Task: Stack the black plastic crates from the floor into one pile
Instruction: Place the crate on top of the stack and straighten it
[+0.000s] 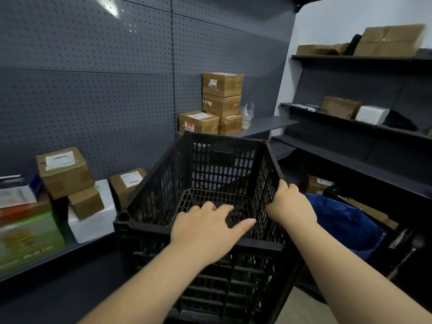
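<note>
Crate [210, 183] upright, mouth up, long axis running away from the viewer (toward the pegboard [93, 78]). Right hand [289, 204] grips its right rim; left hand [208, 228], fingers spread, lies over its near rim.

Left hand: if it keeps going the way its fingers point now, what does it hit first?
The left hand lies over the near rim of the black crate, fingers pointing forward and down into it. It would probably meet the crate's perforated floor first; nothing shows in between, though depth is hard to judge.
</note>
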Motion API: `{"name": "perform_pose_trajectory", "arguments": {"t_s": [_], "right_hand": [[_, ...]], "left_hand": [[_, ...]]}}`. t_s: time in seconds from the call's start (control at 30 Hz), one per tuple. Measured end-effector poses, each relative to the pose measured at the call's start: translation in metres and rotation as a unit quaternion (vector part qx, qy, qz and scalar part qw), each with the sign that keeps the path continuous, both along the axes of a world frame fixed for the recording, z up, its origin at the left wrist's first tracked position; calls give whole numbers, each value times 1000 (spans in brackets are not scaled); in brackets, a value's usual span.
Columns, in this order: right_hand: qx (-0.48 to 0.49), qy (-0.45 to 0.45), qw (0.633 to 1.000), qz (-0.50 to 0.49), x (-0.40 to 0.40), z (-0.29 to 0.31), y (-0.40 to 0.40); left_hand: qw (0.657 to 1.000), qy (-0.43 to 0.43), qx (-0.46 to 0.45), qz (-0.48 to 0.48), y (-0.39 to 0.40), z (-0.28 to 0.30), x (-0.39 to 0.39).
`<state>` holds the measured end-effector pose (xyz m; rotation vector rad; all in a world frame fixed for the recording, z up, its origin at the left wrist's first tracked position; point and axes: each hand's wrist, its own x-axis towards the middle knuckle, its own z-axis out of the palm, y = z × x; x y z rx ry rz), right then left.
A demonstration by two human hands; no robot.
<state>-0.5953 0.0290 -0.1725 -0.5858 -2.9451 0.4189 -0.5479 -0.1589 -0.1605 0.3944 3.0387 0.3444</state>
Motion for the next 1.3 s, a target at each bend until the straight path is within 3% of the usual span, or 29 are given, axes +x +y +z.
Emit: {"name": "perform_pose_trajectory", "arguments": {"t_s": [0.13, 0.37, 0.5, 0.63, 0.73, 0.97, 1.13, 1.3], "right_hand": [[40, 0, 995, 96, -4, -3, 4], [49, -59, 972, 222, 4, 9, 15], [18, -20, 973, 231, 11, 8, 14], [51, -30, 969, 239, -1, 3, 16], [58, 11, 964, 259, -16, 14, 30], [50, 64, 899, 429, -83, 29, 94], [41, 26, 825, 563, -128, 27, 130], [63, -8, 732, 679, -160, 35, 146]], "left_hand": [[998, 55, -5, 13, 0, -5, -4], [997, 78, -17, 13, -1, -6, 2], [998, 69, -12, -3, -2, -6, 0], [998, 67, -10, -3, -3, -9, -1], [998, 65, -17, 11, 0, -8, 0], [999, -16, -16, 33, 6, 5, -2], [984, -11, 55, 172, 44, 21, 1], [956, 36, 67, 284, 118, 36, 17]]}}
